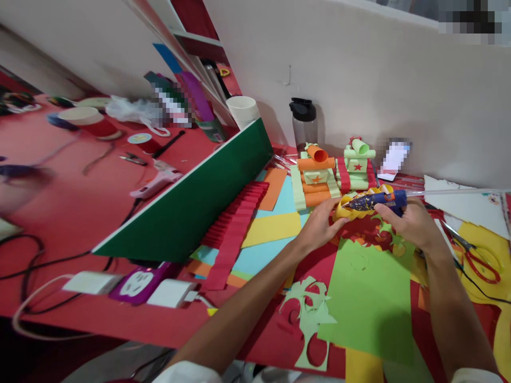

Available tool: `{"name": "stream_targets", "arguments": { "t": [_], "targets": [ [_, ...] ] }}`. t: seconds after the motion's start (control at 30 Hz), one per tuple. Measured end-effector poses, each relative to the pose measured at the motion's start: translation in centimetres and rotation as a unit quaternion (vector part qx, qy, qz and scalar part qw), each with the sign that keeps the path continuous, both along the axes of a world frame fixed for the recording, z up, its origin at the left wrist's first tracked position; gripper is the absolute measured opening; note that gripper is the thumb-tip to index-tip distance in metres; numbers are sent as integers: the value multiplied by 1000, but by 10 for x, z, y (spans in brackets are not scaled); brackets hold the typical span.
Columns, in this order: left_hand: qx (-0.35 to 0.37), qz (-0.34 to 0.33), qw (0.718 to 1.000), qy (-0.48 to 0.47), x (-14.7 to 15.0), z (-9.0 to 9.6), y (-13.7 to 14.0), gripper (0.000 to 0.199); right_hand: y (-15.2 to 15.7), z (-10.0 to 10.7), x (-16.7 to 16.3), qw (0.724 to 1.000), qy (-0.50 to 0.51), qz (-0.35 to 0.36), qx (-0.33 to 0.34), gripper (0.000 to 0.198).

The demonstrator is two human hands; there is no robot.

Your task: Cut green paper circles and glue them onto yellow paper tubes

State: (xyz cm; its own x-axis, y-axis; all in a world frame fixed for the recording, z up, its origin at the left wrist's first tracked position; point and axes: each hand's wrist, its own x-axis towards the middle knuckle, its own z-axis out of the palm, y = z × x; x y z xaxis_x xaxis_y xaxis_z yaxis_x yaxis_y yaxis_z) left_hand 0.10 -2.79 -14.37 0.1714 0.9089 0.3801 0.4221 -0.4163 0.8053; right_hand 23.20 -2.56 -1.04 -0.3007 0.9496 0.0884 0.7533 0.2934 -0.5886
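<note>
R hand [411, 223] clenched round the blue glue gun [377, 200], nozzle pointing left onto a yellow paper piece [344, 211]. L hand [319, 226] fingers pinch that piece at its left edge, over the red worktop [80, 207]. Just behind: orange paper tank [315, 178] & green paper tank [356, 166]. Green sheet [367, 298] near the wrists; red scissors [479, 260] to the right.

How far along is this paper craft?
Two paper tanks stand finished by the wall. In hand: the right hand holds a glue gun against a yellow paper piece, steadied by the left hand. Loose cut-outs and paper sheets lie unused.
</note>
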Motion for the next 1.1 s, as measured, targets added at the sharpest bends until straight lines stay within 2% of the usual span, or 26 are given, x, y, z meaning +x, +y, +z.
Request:
{"name": "stream_targets", "arguments": {
  "t": [0.3,0.57,0.83,1.1],
  "targets": [
    [-7,7,1000,2,1,2,-1,45,2,9,8,998,-33,-35,34,51],
    [-5,-4,1000,12,0,4,-2,46,-2,4,1,1000,-24,0,15,47],
    [-15,0,1000,24,-1,2,-1,44,4,8,16,998,-29,-57,27,51],
    [-25,-11,999,28,-2,5,-2,48,2,7,12,999,-19,-26,6,51]
  ]
}}
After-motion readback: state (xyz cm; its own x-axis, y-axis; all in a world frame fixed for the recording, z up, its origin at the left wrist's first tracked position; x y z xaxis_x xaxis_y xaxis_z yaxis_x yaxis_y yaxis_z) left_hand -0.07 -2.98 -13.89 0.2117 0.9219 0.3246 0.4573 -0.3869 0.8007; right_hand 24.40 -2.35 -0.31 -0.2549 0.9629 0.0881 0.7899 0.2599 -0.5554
